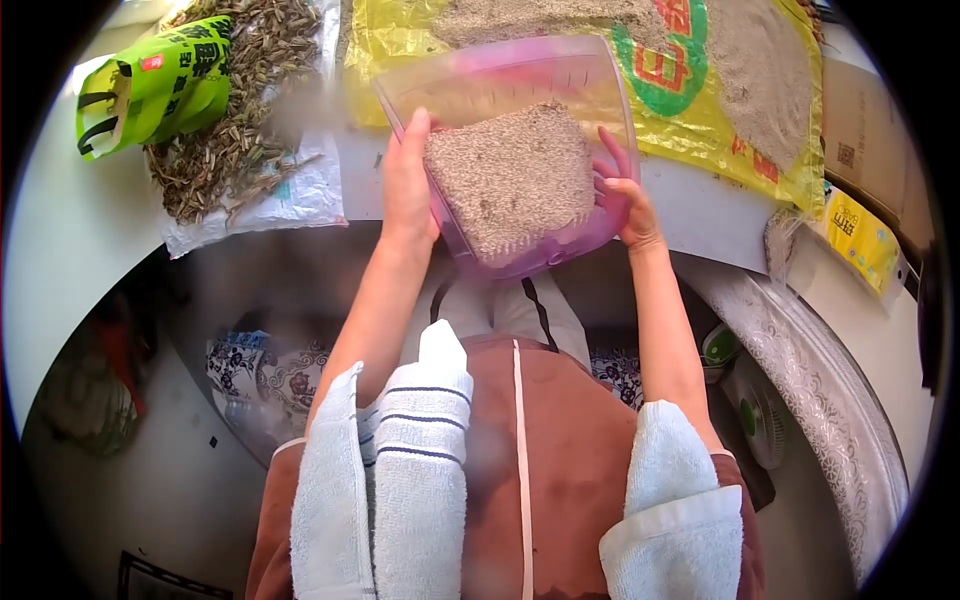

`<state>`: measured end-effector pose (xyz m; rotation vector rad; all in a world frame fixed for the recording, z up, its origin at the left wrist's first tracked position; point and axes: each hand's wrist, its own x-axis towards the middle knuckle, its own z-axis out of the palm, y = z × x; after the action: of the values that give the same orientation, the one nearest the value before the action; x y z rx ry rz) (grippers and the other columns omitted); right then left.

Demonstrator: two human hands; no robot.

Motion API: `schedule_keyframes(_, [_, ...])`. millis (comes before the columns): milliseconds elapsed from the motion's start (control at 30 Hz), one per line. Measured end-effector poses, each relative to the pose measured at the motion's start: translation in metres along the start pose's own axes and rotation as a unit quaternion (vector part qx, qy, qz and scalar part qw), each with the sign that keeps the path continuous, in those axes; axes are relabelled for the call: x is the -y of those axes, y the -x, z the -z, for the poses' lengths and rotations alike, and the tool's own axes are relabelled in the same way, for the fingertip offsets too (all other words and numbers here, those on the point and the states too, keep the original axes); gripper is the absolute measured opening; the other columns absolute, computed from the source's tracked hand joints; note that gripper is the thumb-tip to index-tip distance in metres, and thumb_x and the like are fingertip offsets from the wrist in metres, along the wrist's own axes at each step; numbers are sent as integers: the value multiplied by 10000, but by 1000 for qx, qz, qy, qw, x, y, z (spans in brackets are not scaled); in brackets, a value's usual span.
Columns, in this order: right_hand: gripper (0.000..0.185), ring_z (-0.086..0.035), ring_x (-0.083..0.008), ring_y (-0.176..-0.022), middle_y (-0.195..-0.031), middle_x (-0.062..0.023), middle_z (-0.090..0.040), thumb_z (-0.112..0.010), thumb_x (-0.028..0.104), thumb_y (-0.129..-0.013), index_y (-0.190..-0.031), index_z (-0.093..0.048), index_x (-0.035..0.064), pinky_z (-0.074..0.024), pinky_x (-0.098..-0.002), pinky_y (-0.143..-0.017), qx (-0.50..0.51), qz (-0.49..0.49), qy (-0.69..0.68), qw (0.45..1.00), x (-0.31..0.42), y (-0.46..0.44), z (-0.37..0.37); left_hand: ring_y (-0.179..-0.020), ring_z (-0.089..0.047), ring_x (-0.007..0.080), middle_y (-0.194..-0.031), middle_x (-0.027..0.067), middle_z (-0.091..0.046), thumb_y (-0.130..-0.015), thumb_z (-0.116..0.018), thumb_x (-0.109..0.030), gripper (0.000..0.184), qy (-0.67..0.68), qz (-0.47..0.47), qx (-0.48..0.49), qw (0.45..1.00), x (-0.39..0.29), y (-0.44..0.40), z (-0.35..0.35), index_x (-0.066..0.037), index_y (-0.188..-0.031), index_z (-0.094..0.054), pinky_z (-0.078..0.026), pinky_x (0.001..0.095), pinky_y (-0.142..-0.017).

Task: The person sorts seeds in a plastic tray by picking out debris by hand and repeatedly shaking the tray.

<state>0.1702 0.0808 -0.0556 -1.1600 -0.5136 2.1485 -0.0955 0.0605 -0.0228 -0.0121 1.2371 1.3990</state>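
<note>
Both hands hold a translucent pink-purple plastic bin at the table's near edge. Small pale brown grains, seed-like, form a heap in its lower part. My left hand grips the left wall, thumb along the upper edge. At the right wall, my right hand has its fingers behind the see-through plastic and its thumb on the near side. Behind the bin lies a yellow printed sack with more of the grains spread over it.
At the left, dried brown pods or stalks lie on a white plastic sheet, with a green bag on top. A cardboard box and a yellow packet sit at the right. A small fan stands below.
</note>
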Motion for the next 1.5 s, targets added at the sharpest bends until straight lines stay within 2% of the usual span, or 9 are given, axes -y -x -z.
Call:
schedule_keyframes(233, [732, -334, -211, -1268, -1377, -95, -359, -572, 68, -715, -1382, -277, 14, -226, -325, -1053, -97, 149, 127, 976, -35, 25, -71, -906, -574, 253, -972, 126, -599, -886, -508, -406, 403, -52, 120, 51, 990, -33, -45, 54, -29, -1025, -545, -467, 350, -824])
schedule_keyframes(367, [822, -469, -245, -1118, -1282, -140, -420, -597, 194, -682, -1421, -239, 170, -367, -368, -959, -57, -24, 28, 998, -14, 9, -19, -932, -572, 240, -995, 112, -596, -889, -516, -398, 401, -92, 97, -9, 991, -21, -22, 15, -33, -1052, -541, -468, 336, -830])
schedule_keyframes(467, [826, -430, -246, -1186, -1326, -134, -401, -601, 202, -662, -1411, -260, 122, -340, -355, -994, -22, -11, 51, 998, 14, 5, 18, -926, -567, 203, -1045, 95, -583, -906, -526, -330, 331, 25, -21, -8, 999, 23, 12, -24, -55, -1090, -525, -424, 348, -892])
schedule_keyframes(600, [788, -298, -211, -1299, -1403, -99, -332, -593, 139, -680, -1392, -275, 34, -219, -325, -1065, -65, 94, 105, 988, -4, 17, -17, -963, -574, 278, -1023, 169, -587, -864, -359, -628, 654, -31, 57, 16, 998, 7, -18, 33, -28, -1074, -510, -442, 368, -860])
schedule_keyframes(700, [776, -305, -198, -1281, -1380, -87, -345, -592, 108, -695, -1396, -267, 42, -197, -317, -1063, -92, 124, 98, 983, -42, 22, -58, -931, -575, 280, -992, 173, -595, -872, -339, -624, 669, -97, 120, 10, 988, -37, -44, 49, -6, -1054, -524, -466, 375, -841])
schedule_keyframes(900, [807, -447, -252, -1169, -1281, -153, -435, -568, 158, -670, -1415, -258, 156, -386, -373, -956, -25, -19, -19, 999, 4, 5, 15, -1017, -536, 243, -1117, 169, -548, -897, -334, -585, 677, -27, -22, -3, 999, 14, -3, -23, -1, -1220, -446, -442, 347, -887])
schedule_keyframes(1067, [740, -349, -204, -1258, -1344, -72, -404, -555, 114, -661, -1362, -334, 25, -248, -317, -1041, -138, 69, 38, 987, -19, 28, -34, -1129, -448, 287, -1201, 195, -484, -897, -331, -557, 659, 5, 18, 158, 987, 5, 9, 28, -166, -1413, -206, -334, 418, -999])
schedule_keyframes(1367, [806, -326, -260, -1284, -1373, -151, -349, -566, 118, -694, -1414, -211, 54, -241, -362, -1063, -68, 70, -1, 995, 25, 24, 3, -1107, -477, 276, -1180, 163, -498, -909, -377, -444, 581, 34, 38, 125, 991, 29, 1, -10, -111, -1377, -288, -365, 412, -975])
schedule_keyframes(1500, [838, -211, -255, -1341, -1434, -136, -259, -559, 130, -700, -1429, -152, 65, -147, -380, -1093, -152, 185, 160, 958, -17, 30, -41, -1109, -479, 282, -1128, 162, -531, -925, -325, -471, 557, 56, 96, 161, 981, 0, -19, 18, -125, -1361, -314, -368, 409, -976])
